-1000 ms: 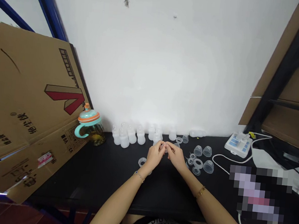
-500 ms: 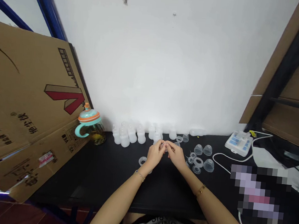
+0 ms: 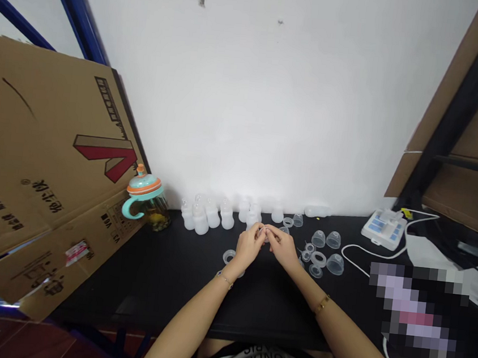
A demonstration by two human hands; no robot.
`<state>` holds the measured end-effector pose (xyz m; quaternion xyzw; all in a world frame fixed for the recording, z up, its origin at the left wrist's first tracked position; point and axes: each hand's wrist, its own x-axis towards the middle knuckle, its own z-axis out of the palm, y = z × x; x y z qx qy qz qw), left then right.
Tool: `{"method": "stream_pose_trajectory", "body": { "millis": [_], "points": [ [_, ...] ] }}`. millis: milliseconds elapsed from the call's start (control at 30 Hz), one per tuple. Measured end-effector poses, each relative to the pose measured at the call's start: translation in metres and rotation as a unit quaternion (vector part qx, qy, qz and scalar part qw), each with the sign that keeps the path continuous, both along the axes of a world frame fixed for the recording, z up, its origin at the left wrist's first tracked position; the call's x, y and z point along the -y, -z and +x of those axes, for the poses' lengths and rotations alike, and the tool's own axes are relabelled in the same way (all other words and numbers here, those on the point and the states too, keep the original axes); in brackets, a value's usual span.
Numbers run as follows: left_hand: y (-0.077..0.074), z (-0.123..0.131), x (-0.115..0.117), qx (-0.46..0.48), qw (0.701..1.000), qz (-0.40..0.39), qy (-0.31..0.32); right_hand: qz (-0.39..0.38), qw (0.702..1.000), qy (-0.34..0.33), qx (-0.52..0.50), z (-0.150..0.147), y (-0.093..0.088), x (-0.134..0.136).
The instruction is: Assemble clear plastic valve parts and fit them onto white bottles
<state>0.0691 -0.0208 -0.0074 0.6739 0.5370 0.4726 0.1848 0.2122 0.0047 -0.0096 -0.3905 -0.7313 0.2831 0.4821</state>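
Note:
My left hand (image 3: 251, 242) and my right hand (image 3: 280, 246) meet over the black table, fingers pinched together on a small clear plastic bottle part (image 3: 264, 236). The fingers cover most of it, so its exact kind is hidden. Just behind the hands stand white baby bottles (image 3: 254, 215). A clear screw ring (image 3: 228, 256) lies beside my left wrist, partly covered by it. To the right of my right hand are several clear dome caps (image 3: 318, 238), another ring (image 3: 318, 259) and small teat pieces (image 3: 306, 255).
More white bottles (image 3: 200, 220) stand at the left along the wall. A jug with a teal handle (image 3: 143, 192) is beside a large cardboard box (image 3: 45, 153). At the right are a white power strip (image 3: 383, 229), its cable, white sheets (image 3: 422, 258) and a blurred-out object.
The view has shifted very slightly. Both hands keep the same pinch on the small clear part, with no other visible change.

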Motion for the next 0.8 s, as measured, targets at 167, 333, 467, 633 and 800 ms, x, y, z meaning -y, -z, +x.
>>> {"method": "stream_pose_trajectory", "body": {
  "millis": [167, 333, 467, 633, 800],
  "points": [
    [0.005, 0.004, 0.000, 0.058, 0.998, -0.023, 0.007, -0.025, 0.999, 0.004, -0.023, -0.002, 0.007, -0.003],
    [0.012, 0.007, -0.004, 0.128, 0.991, -0.030, 0.014, -0.075, 0.994, -0.012, -0.078, -0.007, 0.015, -0.006],
    [0.012, 0.007, -0.006, 0.147, 0.989, -0.033, 0.016, -0.100, 0.988, -0.024, -0.115, -0.008, 0.014, -0.005],
    [0.009, 0.006, -0.005, 0.165, 0.985, -0.028, 0.033, -0.141, 0.977, -0.036, -0.158, -0.008, 0.011, -0.005],
    [0.010, 0.006, -0.005, 0.179, 0.982, -0.036, 0.040, -0.178, 0.965, -0.046, -0.185, -0.008, 0.011, -0.009]
  ]
}}
